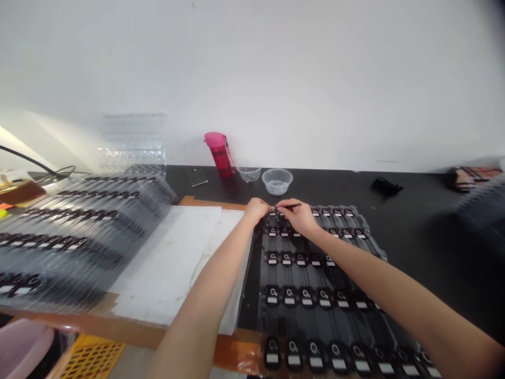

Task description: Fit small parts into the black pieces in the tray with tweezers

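Note:
At the far left corner of a see-through plastic tray [311, 276], both hands meet over a small black part [272, 211]. My left hand [258, 209] is closed, its fingertips pinched at that part; what they grip is too small to make out. My right hand [299, 215] holds a thin dark pen-like tool [294, 206], its tip pointing left toward the same part. Rows of black parts with a ring mark and a white label fill the tray, such as a front-row part [314, 355]. My right forearm covers some of them.
Behind the hands stand a plastic bowl [278, 181] of small pale pieces and another bowl [249, 173]. A pink bottle [221, 155] and phone-like slab [198, 177] are nearby. Stacked filled trays [90, 231] lie left, beyond white paper [165, 263]. A black object [386, 186] sits right.

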`<state>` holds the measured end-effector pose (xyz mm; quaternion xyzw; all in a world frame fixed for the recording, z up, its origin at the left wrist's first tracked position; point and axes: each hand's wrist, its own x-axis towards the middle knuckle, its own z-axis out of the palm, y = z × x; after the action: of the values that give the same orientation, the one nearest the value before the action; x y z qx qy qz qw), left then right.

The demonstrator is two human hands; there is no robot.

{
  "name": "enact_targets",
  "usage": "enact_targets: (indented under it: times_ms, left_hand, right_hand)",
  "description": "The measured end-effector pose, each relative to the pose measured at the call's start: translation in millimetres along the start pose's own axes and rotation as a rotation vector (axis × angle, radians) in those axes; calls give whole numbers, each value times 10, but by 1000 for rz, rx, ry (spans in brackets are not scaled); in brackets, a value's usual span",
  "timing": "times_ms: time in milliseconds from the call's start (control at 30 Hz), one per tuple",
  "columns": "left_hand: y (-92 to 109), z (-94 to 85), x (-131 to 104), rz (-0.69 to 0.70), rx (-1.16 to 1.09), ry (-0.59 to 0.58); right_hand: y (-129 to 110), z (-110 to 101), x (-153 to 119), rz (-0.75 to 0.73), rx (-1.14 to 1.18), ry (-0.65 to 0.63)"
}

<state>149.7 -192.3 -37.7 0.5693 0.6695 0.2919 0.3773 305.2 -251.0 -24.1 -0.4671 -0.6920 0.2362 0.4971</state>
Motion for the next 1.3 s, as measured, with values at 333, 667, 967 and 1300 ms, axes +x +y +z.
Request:
enact_targets:
  times_ms: [333, 667, 967, 1300]
  left_hand:
    - [-27, 1, 24, 12, 77, 16]
    - [-41, 2, 32, 23, 76, 17]
    - [-27, 13, -3, 32, 50, 33]
    - [24, -5, -56, 16, 71, 63]
  right_hand:
    - [3, -1, -3, 6, 2, -8]
    - [-77, -45, 7, 23, -8, -6]
    - [-86, -249, -8, 83, 66, 21]
    - [-75, -553, -109, 143, 116, 42]
